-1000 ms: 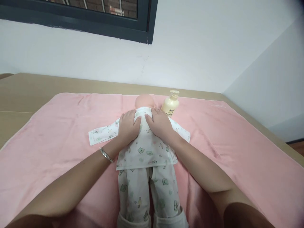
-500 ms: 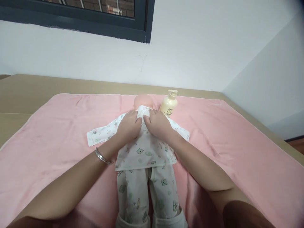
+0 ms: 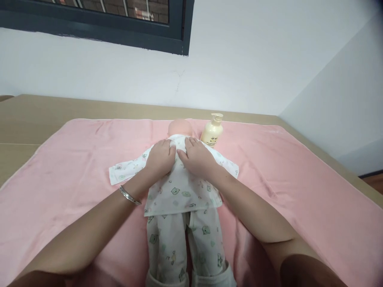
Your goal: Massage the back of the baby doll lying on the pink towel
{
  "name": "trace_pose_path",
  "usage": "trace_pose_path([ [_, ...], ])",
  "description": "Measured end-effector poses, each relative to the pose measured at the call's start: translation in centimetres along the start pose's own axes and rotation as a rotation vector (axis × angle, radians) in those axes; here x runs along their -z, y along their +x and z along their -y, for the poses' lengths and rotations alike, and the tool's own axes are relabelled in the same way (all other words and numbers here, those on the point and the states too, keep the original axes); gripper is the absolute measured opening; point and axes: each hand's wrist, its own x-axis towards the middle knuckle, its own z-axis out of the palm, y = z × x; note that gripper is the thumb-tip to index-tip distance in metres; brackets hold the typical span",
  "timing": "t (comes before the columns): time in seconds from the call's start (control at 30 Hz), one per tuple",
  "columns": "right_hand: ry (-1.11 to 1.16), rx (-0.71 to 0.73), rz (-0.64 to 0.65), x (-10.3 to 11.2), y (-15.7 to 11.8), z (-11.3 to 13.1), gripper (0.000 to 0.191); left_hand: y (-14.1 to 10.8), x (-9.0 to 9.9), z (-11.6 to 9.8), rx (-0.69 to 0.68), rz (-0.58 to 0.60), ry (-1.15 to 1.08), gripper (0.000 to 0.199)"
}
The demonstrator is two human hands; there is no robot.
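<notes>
A doll with a bare pinkish head point(image 3: 180, 127) lies on a pink cloth point(image 3: 89, 159), its face not visible. It wears a white printed shirt point(image 3: 182, 193) with both sleeves spread outward and matching trousers point(image 3: 172, 243). My left hand point(image 3: 161, 156) rests flat on the upper left of the shirt, a silver bangle on the wrist. On the upper right of the shirt lies my right hand point(image 3: 196, 156), its fingers stretched toward the collar. The thumbs are close together near the middle. Neither hand grips anything.
A cream pump bottle point(image 3: 212, 130) stands just right of the doll's head. Beyond the pink cloth shows the wooden table edge point(image 3: 60, 103), with a white wall behind it. A dark window frame point(image 3: 119, 34) is at the upper left.
The shirt's collar, bunched up between my hands before, now lies flatter below the head. My thumbs have shifted slightly left, and my right fingers rest flatter on the cloth.
</notes>
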Motion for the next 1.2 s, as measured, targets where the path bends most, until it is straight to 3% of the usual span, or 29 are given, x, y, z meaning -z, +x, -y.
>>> trace_pose_path([
  [0.17, 0.080, -0.088, 0.017, 0.1, 1.1, -1.0, 0.053, -1.2, -0.1, -1.0, -0.115, -0.028, 0.166, 0.039],
  [0.5, -0.215, 0.016, -0.032, 0.4, -1.1, 0.7, 0.049, 0.3, 1.3, 0.2, 0.042, 0.101, -0.128, 0.032],
  [0.7, 0.051, -0.103, 0.016, 0.5, 1.1, -1.4, 0.050, -0.8, 0.4, -0.9, -0.043, 0.006, 0.091, 0.035],
  [0.93, -0.197, -0.048, -0.077, -0.5, 0.2, -0.1, 0.051, 0.3, -0.3, -0.1, 0.010, -0.031, -0.052, 0.025],
  [1.2, -0.207, -0.030, -0.100, -0.6, 0.3, -0.4, 0.048, 0.0, -1.1, 0.0, -0.008, -0.076, -0.023, 0.028],
])
